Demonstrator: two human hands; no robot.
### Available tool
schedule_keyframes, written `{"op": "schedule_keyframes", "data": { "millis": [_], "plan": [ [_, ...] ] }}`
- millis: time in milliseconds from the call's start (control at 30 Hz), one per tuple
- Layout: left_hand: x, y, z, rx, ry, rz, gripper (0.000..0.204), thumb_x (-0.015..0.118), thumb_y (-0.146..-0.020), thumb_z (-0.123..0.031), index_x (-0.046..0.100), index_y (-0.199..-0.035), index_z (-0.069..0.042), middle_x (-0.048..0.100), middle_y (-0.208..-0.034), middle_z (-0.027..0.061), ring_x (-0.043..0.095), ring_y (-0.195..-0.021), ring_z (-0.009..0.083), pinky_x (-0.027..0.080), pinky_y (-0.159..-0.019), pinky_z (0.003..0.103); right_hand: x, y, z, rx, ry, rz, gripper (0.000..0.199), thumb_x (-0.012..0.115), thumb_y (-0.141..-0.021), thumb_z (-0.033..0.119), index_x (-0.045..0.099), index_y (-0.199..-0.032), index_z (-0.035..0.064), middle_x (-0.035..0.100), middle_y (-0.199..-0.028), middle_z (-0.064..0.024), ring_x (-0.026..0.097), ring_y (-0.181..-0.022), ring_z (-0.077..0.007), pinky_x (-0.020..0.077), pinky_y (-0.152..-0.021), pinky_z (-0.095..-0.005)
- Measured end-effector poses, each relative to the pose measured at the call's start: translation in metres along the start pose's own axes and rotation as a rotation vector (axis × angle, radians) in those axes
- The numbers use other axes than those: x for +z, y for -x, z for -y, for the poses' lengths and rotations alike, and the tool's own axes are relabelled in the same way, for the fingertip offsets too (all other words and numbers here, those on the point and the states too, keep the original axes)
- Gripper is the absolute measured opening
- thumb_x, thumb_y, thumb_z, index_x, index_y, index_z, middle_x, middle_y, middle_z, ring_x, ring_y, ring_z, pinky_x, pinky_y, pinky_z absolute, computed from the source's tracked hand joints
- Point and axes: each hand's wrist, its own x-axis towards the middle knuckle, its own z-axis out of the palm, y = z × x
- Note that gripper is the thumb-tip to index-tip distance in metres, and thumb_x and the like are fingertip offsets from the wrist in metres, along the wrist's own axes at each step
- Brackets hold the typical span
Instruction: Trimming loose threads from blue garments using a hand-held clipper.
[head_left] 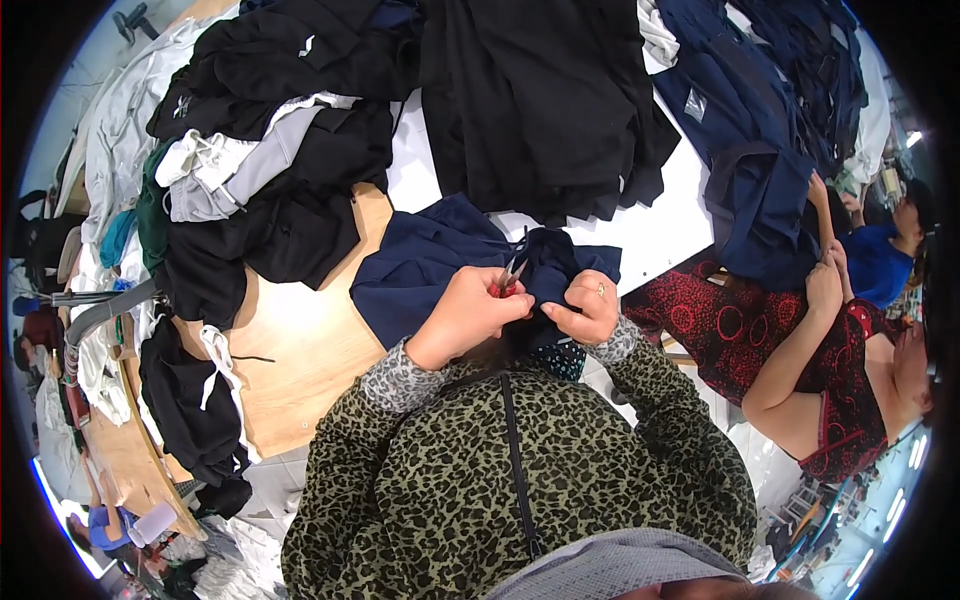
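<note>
My left hand (470, 315) is closed around small scissors (512, 272) with red handles; the metal blades point up and away from me, beside the cloth. A dark navy garment (425, 262) lies crumpled on the table's near edge, partly hanging toward my lap. My right hand (588, 308), with a ring on one finger, pinches a fold of this garment just right of the scissors. Whether the blades touch the cloth or a thread I cannot tell.
Black garments (540, 90) are piled ahead, more black and grey ones (250, 165) at the left. Navy garments (745, 110) lie at the right, where a co-worker in a red-and-black patterned dress (730, 330) handles one. The tabletop is part wood (290, 370), part white (660, 240).
</note>
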Motion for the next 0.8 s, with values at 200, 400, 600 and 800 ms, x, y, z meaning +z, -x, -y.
{"op": "schedule_keyframes", "data": {
  "millis": [200, 400, 600, 800],
  "plan": [
    [-0.005, -0.005, -0.004, -0.042, 0.067, 0.087, 0.013, 0.063, -0.08, -0.008, 0.062, -0.084, 0.004, 0.067, -0.076, 0.0099, 0.049, -0.049, 0.0045, 0.039, -0.043, 0.018, -0.002, 0.001, -0.001, 0.017, -0.003, 0.006, 0.038, 0.066, -0.042, 0.011, 0.066, -0.079, 0.0022, 0.046, -0.068, -0.0055, 0.049, -0.056, -0.0189, 0.0391, -0.043, -0.0289],
    [-0.006, -0.01, 0.001, -0.059, 0.228, 0.063, 0.01, 0.061, -0.081, -0.006, 0.062, -0.083, 0.004, 0.066, -0.074, 0.0078, 0.048, -0.048, 0.0044, 0.038, -0.042, 0.017, -0.002, 0.002, -0.001, 0.064, -0.013, 0.04, 0.037, 0.066, -0.042, 0.008, 0.066, -0.079, 0.0019, 0.045, -0.069, -0.0057, 0.047, -0.055, -0.0197, 0.0382, -0.044, -0.0303],
    [-0.006, -0.011, 0.007, 0.049, 0.088, 0.024, 0.011, 0.066, -0.079, -0.005, 0.063, -0.086, 0.002, 0.062, -0.073, 0.0033, 0.054, -0.055, 0.0047, 0.04, -0.046, 0.018, 0.006, 0.007, 0.002, 0.257, -0.031, -0.049, 0.03, 0.071, -0.05, -0.006, 0.061, -0.077, 0.003, 0.044, -0.07, -0.0058, 0.046, -0.056, -0.0206, 0.038, -0.048, -0.0307],
    [0.001, -0.007, 0.019, 0.718, -0.343, -0.258, 0.016, 0.066, -0.072, 0.007, 0.064, -0.087, 0.0, 0.062, -0.085, 0.0045, 0.057, -0.063, 0.008, 0.045, -0.054, 0.02, 0.006, 0.004, 0.002, 0.415, -0.054, -0.114, 0.029, 0.069, -0.056, -0.013, 0.055, -0.075, 0.0036, 0.044, -0.071, -0.0066, 0.047, -0.057, -0.022, 0.0378, -0.049, -0.0308]
  ]
}}
